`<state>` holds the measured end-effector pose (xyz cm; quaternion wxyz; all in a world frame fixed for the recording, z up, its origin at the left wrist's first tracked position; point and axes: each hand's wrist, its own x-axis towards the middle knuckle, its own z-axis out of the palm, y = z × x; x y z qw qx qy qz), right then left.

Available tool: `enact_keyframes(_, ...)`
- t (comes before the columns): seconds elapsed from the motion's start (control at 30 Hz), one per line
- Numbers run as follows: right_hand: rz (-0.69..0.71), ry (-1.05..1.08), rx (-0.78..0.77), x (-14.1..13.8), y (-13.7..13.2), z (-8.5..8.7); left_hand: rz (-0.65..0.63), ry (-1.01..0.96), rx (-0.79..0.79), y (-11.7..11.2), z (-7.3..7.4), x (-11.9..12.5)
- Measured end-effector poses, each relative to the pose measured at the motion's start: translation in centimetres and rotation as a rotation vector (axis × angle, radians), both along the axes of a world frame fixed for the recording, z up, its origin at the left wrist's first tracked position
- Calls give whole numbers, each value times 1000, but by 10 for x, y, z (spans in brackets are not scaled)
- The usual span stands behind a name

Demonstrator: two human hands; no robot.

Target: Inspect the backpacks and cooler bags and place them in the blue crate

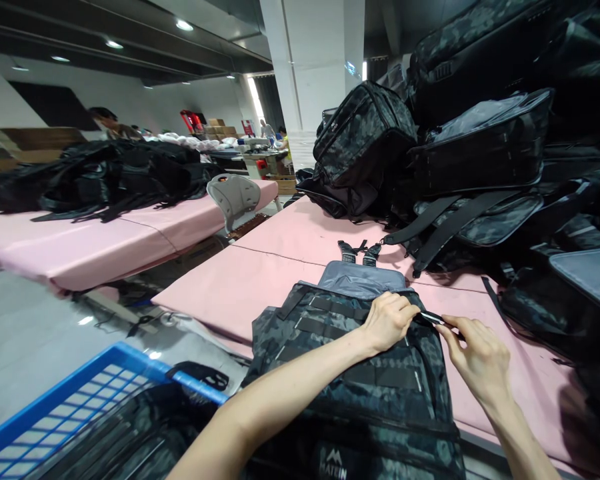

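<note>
A dark camouflage backpack [350, 373] lies in front of me on a pink-covered table, with a pale logo near its lower edge. Its grey-lined flap [363, 277] is laid back at the top. At the bag's upper right corner, my left hand [391, 321] is closed on one end of a narrow black strap [431, 318] that has a white streak on it. My right hand [480, 360] pinches the strap's other end between thumb and fingers. The strap is stretched between both hands, just above the bag's edge.
Camouflage backpacks [480, 147] are heaped at the right of the pink table [220, 287]. A blue basket [115, 357] with dark bags in it stands at lower left. Beyond are a grey chair [234, 200], another table [95, 243] piled with black bags, and a person [107, 123].
</note>
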<state>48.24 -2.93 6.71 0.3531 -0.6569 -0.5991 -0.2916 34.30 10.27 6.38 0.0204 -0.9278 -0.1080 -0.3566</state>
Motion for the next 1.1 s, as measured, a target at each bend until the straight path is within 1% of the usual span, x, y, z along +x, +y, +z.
enact_keyframes(0.2,-56,288,-27,-9,1,-17,1,-4,-74,-2,0,1)
enact_keyframes(0.27,-54,435,-35,-12,3,-19,5,-27,-130,-4,1,2)
enact_keyframes(0.3,-36,555,-47,-12,4,-18,9,-41,-160,-4,1,2)
enact_keyframes(0.37,70,918,-66,-11,8,-15,12,-63,-211,-5,0,4)
enact_keyframes(0.43,222,1252,-66,-6,12,-9,5,-68,-244,-5,-1,5)
enact_keyframes(0.47,298,1376,-46,-2,14,-6,0,-68,-258,-5,-2,5)
enact_keyframes(0.53,396,1522,19,5,14,-1,-9,-74,-277,-4,-4,5)
enact_keyframes(0.6,413,1611,59,7,12,1,-30,-86,-285,-3,-4,5)
enact_keyframes(0.63,397,1644,50,7,11,2,-46,-97,-284,-2,-4,5)
enact_keyframes(0.7,328,1649,-18,3,10,3,-77,-134,-283,-2,-3,5)
enact_keyframes(0.83,223,1565,-143,-7,14,8,-115,-194,-303,-1,0,4)
enact_keyframes(0.93,234,1518,-315,-8,16,12,-157,-188,-261,0,-1,1)
enact_keyframes(1.0,244,1505,-402,-8,16,13,-193,-183,-221,2,-2,-1)
enact_keyframes(1.1,241,1507,-414,-9,15,13,-233,-218,-227,3,-4,-1)
